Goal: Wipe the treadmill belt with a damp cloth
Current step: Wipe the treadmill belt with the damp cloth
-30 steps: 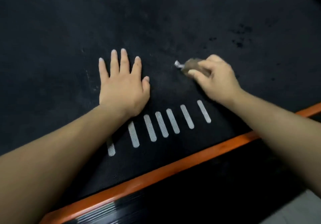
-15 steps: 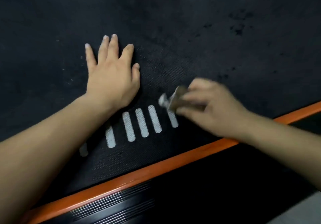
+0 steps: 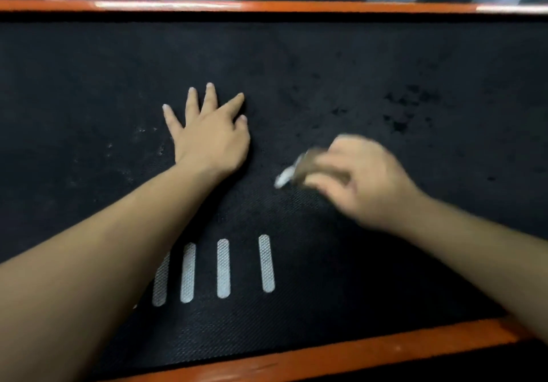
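Note:
The black treadmill belt (image 3: 296, 55) fills most of the view. My left hand (image 3: 210, 135) lies flat on it, palm down, fingers spread. My right hand (image 3: 364, 180) is blurred with motion and grips a small crumpled grey-brown cloth (image 3: 299, 168) pressed on the belt right of the left hand. A pale corner of the cloth sticks out to the left. Several white stripes (image 3: 222, 267) are printed on the belt below the hands.
Orange side rails run along the far edge (image 3: 267, 5) and the near edge (image 3: 326, 355) of the belt. Dark wet specks (image 3: 406, 109) dot the belt at the upper right. Pale dust marks (image 3: 130, 150) lie left of my left hand.
The right hand with the cloth swept down over the white stripes, then back up off them. The view has shifted, so the far orange rail shows again. The left hand stays flat.

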Demonstrator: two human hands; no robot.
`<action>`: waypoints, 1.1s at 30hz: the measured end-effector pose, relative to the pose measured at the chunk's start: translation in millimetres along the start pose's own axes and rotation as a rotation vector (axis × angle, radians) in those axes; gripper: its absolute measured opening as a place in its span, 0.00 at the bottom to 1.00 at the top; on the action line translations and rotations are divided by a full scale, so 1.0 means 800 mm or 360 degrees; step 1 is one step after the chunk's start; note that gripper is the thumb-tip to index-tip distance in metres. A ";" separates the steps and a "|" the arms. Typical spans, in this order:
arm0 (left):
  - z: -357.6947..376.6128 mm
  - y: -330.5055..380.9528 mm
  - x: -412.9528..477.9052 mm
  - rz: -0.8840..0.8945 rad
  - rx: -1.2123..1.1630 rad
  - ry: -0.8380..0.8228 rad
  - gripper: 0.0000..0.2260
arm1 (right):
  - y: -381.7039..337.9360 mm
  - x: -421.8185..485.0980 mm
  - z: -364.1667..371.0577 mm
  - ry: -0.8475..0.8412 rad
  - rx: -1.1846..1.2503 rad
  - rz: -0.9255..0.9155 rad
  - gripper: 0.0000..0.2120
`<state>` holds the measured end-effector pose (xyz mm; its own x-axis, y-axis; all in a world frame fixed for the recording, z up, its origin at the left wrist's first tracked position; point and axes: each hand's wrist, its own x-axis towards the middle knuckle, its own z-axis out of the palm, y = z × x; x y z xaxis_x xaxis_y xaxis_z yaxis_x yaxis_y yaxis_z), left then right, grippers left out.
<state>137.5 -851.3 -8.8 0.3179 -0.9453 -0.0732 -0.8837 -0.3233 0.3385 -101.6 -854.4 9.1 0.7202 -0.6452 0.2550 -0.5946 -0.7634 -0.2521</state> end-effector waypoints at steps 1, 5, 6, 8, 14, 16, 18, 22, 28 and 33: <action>0.000 0.000 0.001 -0.0007 -0.0001 -0.0009 0.23 | 0.037 0.028 -0.004 0.0075 -0.0070 0.0149 0.20; 0.006 0.009 0.002 0.0003 0.0165 -0.0045 0.25 | 0.096 0.083 0.002 0.0229 -0.0019 0.0593 0.11; 0.007 0.010 0.003 0.0008 0.0201 -0.0046 0.26 | 0.080 0.073 0.007 0.0198 -0.0007 0.0468 0.10; 0.008 0.010 0.004 0.0003 0.0261 -0.0044 0.27 | 0.038 0.037 0.012 0.0095 0.0161 0.0185 0.12; 0.009 0.012 0.004 -0.0013 0.0250 -0.0056 0.27 | 0.115 0.121 0.005 0.0229 -0.0044 0.0427 0.14; 0.010 0.013 0.004 0.0002 0.0271 -0.0041 0.27 | 0.116 0.127 0.016 0.0313 -0.0038 0.0605 0.12; 0.011 0.013 0.005 0.0032 0.0280 -0.0011 0.27 | 0.084 0.103 0.025 0.0249 0.0008 0.0407 0.11; 0.011 0.013 0.004 0.0058 0.0280 0.0011 0.27 | 0.067 0.086 0.009 0.0003 0.0081 0.0025 0.16; 0.012 0.014 0.005 0.0072 0.0303 -0.0012 0.28 | 0.126 0.169 0.024 0.0310 -0.0042 0.0655 0.14; 0.013 0.012 0.004 0.0084 0.0307 0.0011 0.29 | 0.080 0.122 0.020 0.0014 0.0155 0.0100 0.12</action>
<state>126.7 -857.8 -15.6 0.2711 -0.9610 -0.0536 -0.9484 -0.2763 0.1555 -63.4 -965.7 2.8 0.6791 -0.6923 0.2441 -0.6006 -0.7152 -0.3575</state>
